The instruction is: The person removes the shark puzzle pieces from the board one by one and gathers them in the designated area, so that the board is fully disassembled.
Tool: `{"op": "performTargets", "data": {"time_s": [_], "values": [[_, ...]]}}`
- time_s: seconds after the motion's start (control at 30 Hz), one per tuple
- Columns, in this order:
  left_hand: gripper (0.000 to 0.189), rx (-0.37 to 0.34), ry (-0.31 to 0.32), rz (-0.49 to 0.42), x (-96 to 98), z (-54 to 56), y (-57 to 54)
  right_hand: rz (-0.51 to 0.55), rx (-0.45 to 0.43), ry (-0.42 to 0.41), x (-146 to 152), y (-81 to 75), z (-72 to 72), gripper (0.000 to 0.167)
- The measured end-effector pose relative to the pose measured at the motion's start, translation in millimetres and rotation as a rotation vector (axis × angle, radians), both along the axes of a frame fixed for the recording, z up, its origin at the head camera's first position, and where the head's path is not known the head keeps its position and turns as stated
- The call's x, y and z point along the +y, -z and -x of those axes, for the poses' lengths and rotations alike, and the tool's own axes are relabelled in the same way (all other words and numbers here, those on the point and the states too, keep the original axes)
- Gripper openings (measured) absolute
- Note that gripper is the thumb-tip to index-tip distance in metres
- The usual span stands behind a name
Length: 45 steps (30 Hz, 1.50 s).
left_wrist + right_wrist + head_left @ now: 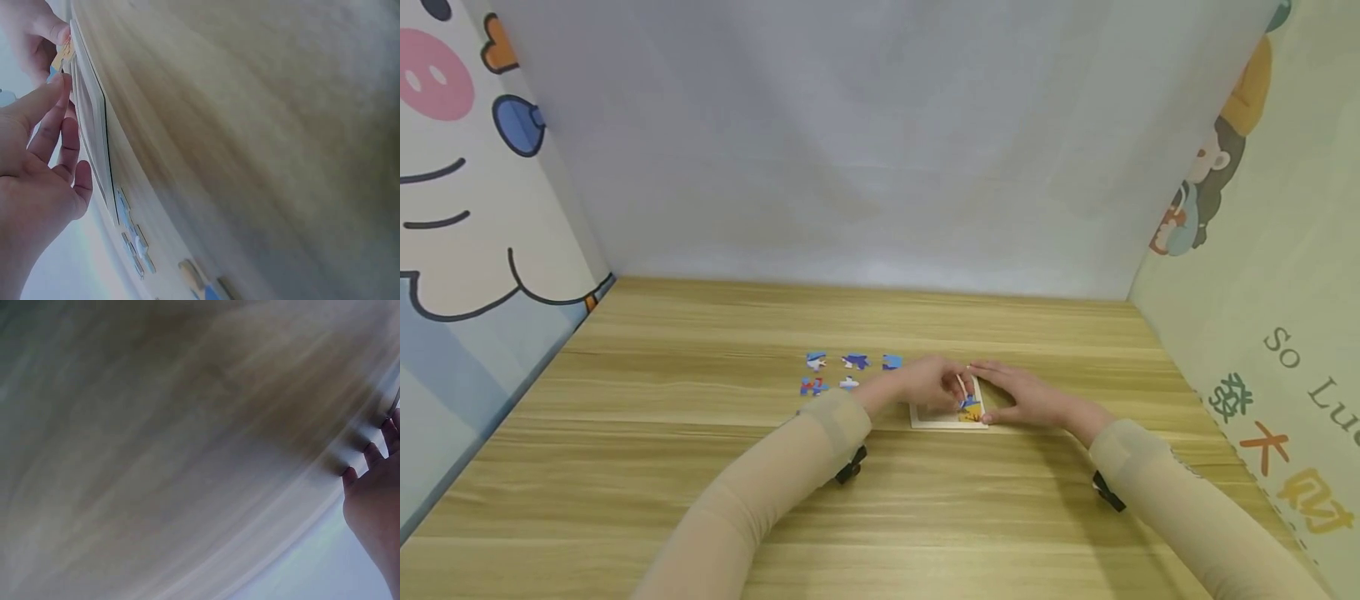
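A puzzle tray (947,426) with a white rim lies on the table between my two hands. Orange-yellow and blue puzzle pieces (972,413) sit in its lower right corner. My left hand (934,382) reaches over the tray and pinches a small puzzle piece between thumb and index finger at those pieces; the fingertips mostly cover it. In the left wrist view, the other fingers of that hand are loosely bent beside the tray (95,119). My right hand (1026,394) rests along the tray's right side, fingers extended at the far corner and thumb at the near one.
Left of the tray, several loose puzzle pieces (855,361) lie in rows on the wooden table (715,358), partly hidden by my left forearm. A pale curtain (880,167) hangs behind the table. Printed cloths (1247,292) flank both sides.
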<state>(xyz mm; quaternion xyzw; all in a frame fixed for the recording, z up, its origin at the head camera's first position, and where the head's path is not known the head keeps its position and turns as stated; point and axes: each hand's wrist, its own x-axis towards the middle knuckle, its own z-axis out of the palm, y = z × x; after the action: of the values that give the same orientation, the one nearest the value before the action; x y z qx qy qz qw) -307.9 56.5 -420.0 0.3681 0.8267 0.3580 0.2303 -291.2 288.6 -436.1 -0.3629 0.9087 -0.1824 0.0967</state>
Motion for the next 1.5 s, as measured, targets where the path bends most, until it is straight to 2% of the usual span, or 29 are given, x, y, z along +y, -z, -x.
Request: {"op": "performTargets", "data": {"time_s": [0.17,0.37,0.7,0.9,1.07,1.17,1.23,1.5], "values": [[0.017,0.039,-0.017,0.002,2.7,-0.2,2.1,-0.011,-0.012,0.012,0,0.3,-0.3,0.079],[0.017,0.025,-0.034,-0.012,1.5,-1.1,1.2,-0.009,-0.026,0.02,-1,-1.1,-1.8,0.079],[0.017,0.047,-0.053,-0.041,-12.2,-4.0,-23.9,-0.015,-0.055,0.038,0,-2.9,-2.9,0.08],[0.018,0.044,-0.069,-0.034,-25.3,-6.0,-37.7,-0.023,-0.042,0.034,-1,-3.7,-3.5,0.079],[0.019,0.016,-0.08,-0.045,-39.9,-9.0,-45.3,-0.021,-0.051,0.038,-1,-3.9,-3.8,0.079],[0.018,0.023,-0.099,-0.037,-50.0,-12.1,-49.4,-0.018,-0.052,0.035,-2,-3.4,-3.4,0.079],[0.018,0.031,-0.116,-0.026,-56.3,-13.9,-50.6,-0.015,-0.048,0.031,-2,-3.1,-3.1,0.079],[0.017,-0.053,-0.159,-0.05,-81.0,-21.2,-47.3,-0.01,-0.029,0.014,-1,-1.7,-2.3,0.08]]}}
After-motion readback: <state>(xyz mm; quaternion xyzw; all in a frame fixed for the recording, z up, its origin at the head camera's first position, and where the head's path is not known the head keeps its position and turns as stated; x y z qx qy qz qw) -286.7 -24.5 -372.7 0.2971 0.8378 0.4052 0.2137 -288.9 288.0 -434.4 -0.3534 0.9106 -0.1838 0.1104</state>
